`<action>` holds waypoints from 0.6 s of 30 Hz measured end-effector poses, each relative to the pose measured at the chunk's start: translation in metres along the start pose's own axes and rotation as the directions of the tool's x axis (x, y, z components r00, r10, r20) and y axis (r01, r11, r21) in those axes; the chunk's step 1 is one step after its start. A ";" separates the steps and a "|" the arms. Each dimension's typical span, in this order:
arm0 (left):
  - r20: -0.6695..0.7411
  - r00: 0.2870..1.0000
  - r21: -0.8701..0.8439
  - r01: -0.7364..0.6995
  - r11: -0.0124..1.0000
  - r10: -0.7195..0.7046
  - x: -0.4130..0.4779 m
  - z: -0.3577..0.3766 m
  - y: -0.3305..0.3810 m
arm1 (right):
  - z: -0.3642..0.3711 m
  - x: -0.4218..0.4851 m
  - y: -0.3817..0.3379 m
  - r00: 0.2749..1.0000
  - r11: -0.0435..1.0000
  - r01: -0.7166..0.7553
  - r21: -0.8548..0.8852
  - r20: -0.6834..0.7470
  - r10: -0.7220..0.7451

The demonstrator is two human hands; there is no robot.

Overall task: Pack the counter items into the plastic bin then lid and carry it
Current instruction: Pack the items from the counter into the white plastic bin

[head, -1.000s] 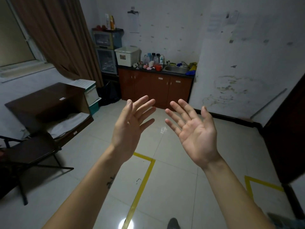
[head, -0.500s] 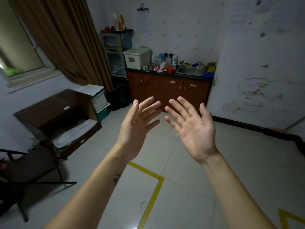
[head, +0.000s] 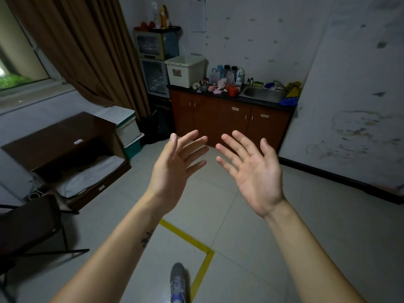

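Floor tiles (head: 240, 248) lie bare between us and the brown cabinet (head: 229, 123). A dark desk (head: 59, 143) and a folding chair (head: 28, 226) line the left side, a white wall panel (head: 349, 106) closes the right, and yellow tape (head: 188, 239) turns a corner just ahead of our shoe (head: 177, 281). We hold our left hand (head: 175, 169) and right hand (head: 255, 171) up side by side, apart, fingers straight and spread, grasping nothing. The white plastic bin (head: 184, 72) stands upright at the left end of the counter (head: 229, 97), its wider, labelled face toward us, so its long axis appears to run along the counter. We cannot tell whether its top is lidded. Small counter items (head: 215, 87) crowd between bin and sink (head: 264, 95), too dim to name singly, and the frame's left edge cuts off the chair.
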State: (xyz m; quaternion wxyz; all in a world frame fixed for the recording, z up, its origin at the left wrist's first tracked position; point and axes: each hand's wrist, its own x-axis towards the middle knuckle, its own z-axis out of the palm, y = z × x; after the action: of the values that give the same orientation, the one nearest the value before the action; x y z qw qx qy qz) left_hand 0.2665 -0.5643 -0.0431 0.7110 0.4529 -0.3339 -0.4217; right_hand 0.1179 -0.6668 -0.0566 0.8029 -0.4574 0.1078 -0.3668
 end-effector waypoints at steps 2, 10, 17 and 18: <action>-0.004 1.000 -0.017 0.002 1.000 -0.002 0.030 -0.015 -0.003 | -0.007 0.031 0.009 1.000 1.000 -0.015 0.002 -0.001 0.015; 0.019 1.000 -0.033 0.016 0.999 -0.015 0.166 -0.072 -0.005 | -0.017 0.163 0.028 1.000 0.996 -0.006 -0.084 -0.021 0.004; 0.045 0.999 -0.036 0.013 0.999 -0.011 0.304 -0.129 0.023 | -0.014 0.297 0.039 0.997 0.999 0.020 -0.033 -0.078 -0.023; 0.047 0.999 -0.045 0.016 0.999 -0.014 0.319 -0.135 0.023 | -0.015 0.313 0.043 0.997 0.999 0.021 -0.034 -0.075 -0.024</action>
State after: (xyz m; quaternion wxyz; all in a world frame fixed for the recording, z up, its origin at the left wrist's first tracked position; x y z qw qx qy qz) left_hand 0.5234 -0.7980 -0.0418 0.7100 0.4293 -0.3372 -0.4449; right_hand 0.3530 -0.8782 -0.0491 0.7864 -0.4575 0.1389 -0.3911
